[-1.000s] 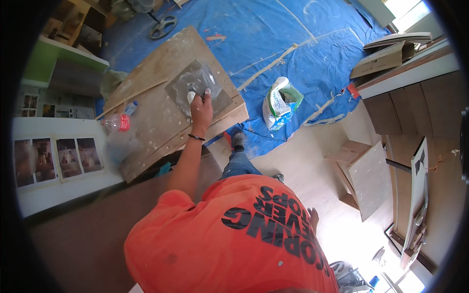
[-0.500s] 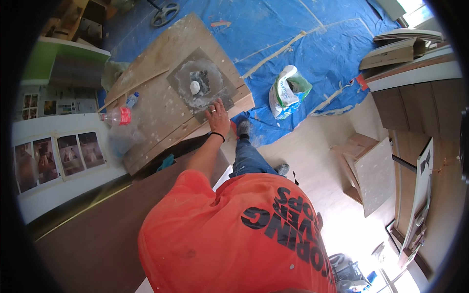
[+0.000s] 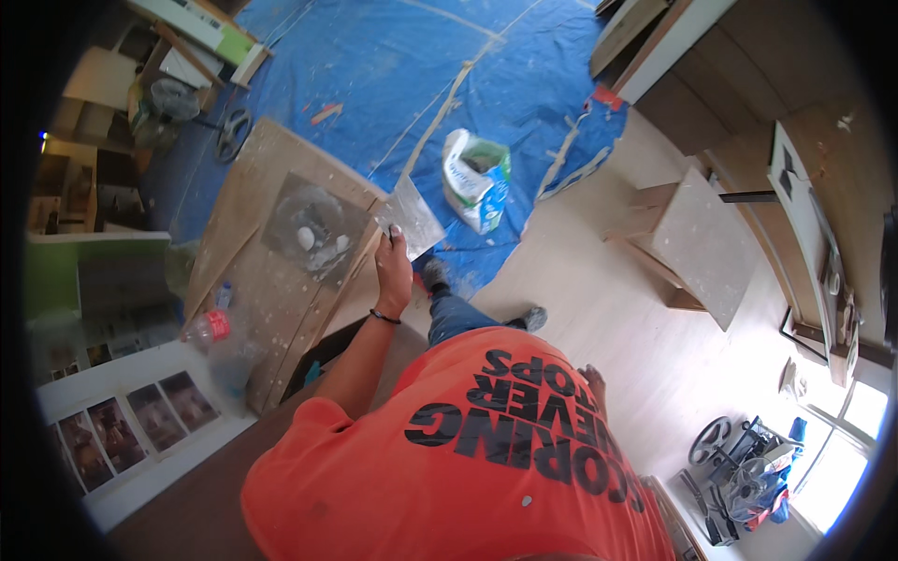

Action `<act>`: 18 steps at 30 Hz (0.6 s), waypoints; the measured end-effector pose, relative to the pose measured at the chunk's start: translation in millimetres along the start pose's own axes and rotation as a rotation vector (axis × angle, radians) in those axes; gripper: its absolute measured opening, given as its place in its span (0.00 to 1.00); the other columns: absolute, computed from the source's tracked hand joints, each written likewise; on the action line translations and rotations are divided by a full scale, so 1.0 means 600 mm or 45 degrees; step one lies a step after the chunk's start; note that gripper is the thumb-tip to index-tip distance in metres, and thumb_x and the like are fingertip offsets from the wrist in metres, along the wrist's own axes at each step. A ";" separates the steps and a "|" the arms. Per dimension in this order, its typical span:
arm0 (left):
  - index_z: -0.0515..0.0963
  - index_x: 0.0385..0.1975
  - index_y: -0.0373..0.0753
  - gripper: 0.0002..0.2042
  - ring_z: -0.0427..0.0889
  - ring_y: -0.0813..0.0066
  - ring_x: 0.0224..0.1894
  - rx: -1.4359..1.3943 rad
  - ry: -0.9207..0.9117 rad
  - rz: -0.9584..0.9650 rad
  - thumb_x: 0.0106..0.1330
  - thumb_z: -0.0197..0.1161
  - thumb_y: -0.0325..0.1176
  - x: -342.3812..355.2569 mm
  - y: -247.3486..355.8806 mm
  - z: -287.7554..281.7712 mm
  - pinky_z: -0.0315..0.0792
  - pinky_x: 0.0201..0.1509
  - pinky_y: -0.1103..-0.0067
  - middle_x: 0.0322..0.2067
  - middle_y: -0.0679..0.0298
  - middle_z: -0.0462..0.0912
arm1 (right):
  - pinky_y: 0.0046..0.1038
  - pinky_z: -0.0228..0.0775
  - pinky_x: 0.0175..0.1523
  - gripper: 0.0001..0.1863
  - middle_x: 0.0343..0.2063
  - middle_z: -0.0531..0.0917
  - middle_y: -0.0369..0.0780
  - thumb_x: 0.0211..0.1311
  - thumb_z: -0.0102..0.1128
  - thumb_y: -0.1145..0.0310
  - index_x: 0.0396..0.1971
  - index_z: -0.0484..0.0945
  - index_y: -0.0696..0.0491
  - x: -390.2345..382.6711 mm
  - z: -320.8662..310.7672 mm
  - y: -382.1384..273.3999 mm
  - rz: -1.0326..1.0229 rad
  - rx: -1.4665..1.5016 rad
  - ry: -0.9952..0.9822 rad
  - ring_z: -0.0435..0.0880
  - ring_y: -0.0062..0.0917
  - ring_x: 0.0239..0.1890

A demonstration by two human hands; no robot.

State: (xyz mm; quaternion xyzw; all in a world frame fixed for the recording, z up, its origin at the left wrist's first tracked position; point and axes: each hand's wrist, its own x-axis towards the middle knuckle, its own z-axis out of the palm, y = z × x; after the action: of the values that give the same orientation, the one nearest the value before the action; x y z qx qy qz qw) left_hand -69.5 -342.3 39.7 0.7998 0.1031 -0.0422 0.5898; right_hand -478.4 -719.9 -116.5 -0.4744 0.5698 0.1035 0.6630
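My left hand [image 3: 394, 271] is closed on a flat rectangular plastering trowel [image 3: 414, 221], its pale blade held up past the corner of a wooden work surface [image 3: 290, 145]. Left of that hand, a grey square board [image 3: 296, 194] lies on the wood, smeared with whitish plaster. A white rounded lump [image 3: 306, 238] sits on it. Only a small part of my right hand [image 3: 593, 379] shows beside the orange shirt; its fingers are mostly hidden.
An open white, green and blue bag [image 3: 477, 187] stands on a blue sheet [image 3: 374, 84] covering the floor. A red-labelled plastic bottle [image 3: 208, 327] lies by the wood. A pale wooden stand [image 3: 702, 238] is at the right. A wheeled folded item [image 3: 739, 467] sits by the window.
My left hand has lifted the trowel off the grey board and swung it to the right, over the wood's edge. The view has turned, and the bag appears farther left.
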 end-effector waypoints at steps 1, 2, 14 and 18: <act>0.74 0.62 0.38 0.17 0.83 0.61 0.50 -0.419 -0.068 -0.247 0.82 0.48 0.40 0.001 0.049 0.037 0.74 0.54 0.64 0.54 0.60 0.81 | 0.38 0.78 0.55 0.31 0.60 0.79 0.47 0.76 0.55 0.55 0.71 0.63 0.55 0.027 -0.029 0.022 0.043 -0.080 -0.011 0.84 0.37 0.54; 0.72 0.63 0.37 0.19 0.80 0.65 0.57 -1.138 -0.270 -0.258 0.82 0.50 0.43 -0.004 0.059 0.074 0.73 0.61 0.65 0.58 0.61 0.79 | 0.39 0.78 0.55 0.31 0.60 0.79 0.47 0.76 0.55 0.55 0.71 0.63 0.55 0.022 -0.050 0.034 0.034 -0.022 0.014 0.84 0.37 0.54; 0.82 0.51 0.42 0.10 0.86 0.69 0.50 -1.166 -1.308 -0.893 0.74 0.61 0.33 -0.165 0.139 0.477 0.81 0.47 0.71 0.50 0.62 0.87 | 0.35 0.79 0.47 0.29 0.50 0.84 0.44 0.74 0.59 0.54 0.66 0.67 0.55 0.044 -0.310 0.057 -0.280 0.753 0.499 0.87 0.32 0.44; 0.81 0.48 0.44 0.10 0.87 0.68 0.42 -0.576 -1.458 -1.025 0.69 0.65 0.33 -0.203 0.087 0.603 0.78 0.38 0.68 0.43 0.67 0.88 | 0.37 0.83 0.44 0.24 0.49 0.85 0.46 0.75 0.57 0.59 0.62 0.71 0.59 0.072 -0.306 0.029 -0.224 0.929 0.527 0.89 0.38 0.44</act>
State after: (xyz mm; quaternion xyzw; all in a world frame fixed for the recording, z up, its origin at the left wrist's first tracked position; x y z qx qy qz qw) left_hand -157.7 -715.9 2.8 0.4114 0.0710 -0.6443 0.6407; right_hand -596.6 -865.6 -144.3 -0.2663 0.6474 -0.2594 0.6653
